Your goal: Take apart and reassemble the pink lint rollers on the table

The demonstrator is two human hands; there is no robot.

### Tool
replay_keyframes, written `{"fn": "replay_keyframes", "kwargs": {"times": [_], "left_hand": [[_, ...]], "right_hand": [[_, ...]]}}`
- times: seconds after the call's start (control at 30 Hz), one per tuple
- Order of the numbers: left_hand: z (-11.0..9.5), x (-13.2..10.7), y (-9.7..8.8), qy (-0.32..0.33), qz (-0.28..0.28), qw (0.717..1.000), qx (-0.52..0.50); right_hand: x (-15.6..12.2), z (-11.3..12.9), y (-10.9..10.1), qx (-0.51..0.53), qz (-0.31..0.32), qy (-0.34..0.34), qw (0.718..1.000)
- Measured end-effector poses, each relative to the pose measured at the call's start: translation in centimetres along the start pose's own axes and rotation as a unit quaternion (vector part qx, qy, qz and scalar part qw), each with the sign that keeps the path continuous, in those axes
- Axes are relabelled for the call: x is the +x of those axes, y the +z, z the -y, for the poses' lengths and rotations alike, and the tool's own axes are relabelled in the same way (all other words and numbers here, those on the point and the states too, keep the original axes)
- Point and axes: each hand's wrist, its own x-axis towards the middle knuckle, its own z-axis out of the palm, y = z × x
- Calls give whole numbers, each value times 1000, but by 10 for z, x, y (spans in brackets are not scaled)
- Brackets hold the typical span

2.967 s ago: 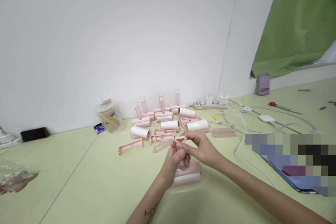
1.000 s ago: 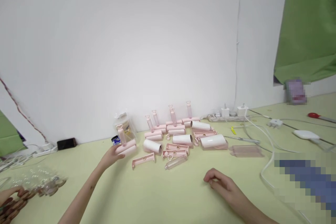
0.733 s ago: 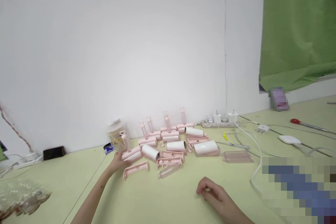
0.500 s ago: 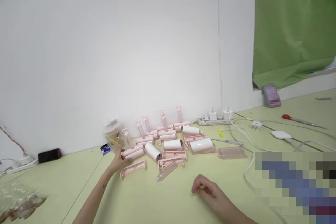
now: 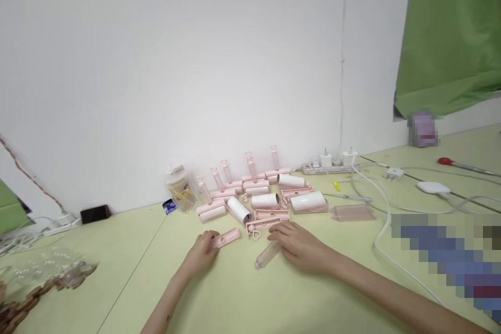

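My left hand (image 5: 203,251) is closed on the left end of a pink plastic trough-shaped shell (image 5: 230,238) with a round hole, low over the table. My right hand (image 5: 300,246) is closed around the upper end of a clear pinkish tube (image 5: 267,256), whose narrow end points toward me. Its fingertips hide part of another pink shell (image 5: 263,225), in front of which a heart-shaped ring (image 5: 256,235) shows. Behind lie several pink shells, white cylinders (image 5: 265,201) and upright clear tubes with heart-topped caps (image 5: 203,190).
A clear plastic container (image 5: 182,190) stands by the wall, near a dark phone (image 5: 95,213). On the right are flat clear pink tubes (image 5: 353,213), tweezers (image 5: 348,198), a power strip (image 5: 332,168) and loose white cables (image 5: 381,235). Beaded items (image 5: 50,276) lie at left.
My left hand has left the shells by the container and taken the nearer pink shell. My right hand has moved forward and left to the clear tube, which has shifted slightly.
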Motion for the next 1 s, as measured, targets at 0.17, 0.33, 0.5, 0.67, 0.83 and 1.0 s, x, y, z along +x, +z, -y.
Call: {"fn": "replay_keyframes", "kwargs": {"times": [0.17, 0.33, 0.5, 0.67, 0.83, 1.0], "left_hand": [[-32, -8, 10, 48, 33, 998, 30], [-49, 13, 2, 91, 29, 992, 87], [-64, 60, -3, 117, 6, 975, 189], [-72, 85, -1, 168, 33, 940, 294], [-90, 76, -25, 242, 0, 915, 324], [-121, 28, -40, 319, -131, 888, 303]], "right_hand": [[37, -19, -5, -36, -39, 56, 997], [46, -21, -13, -40, -53, 74, 995], [40, -11, -24, -28, -21, 45, 998], [21, 2, -41, -1, 15, 26, 1000], [-15, 15, -32, 33, 139, -28, 989], [-25, 0, -19, -4, 150, 30, 988]]}}
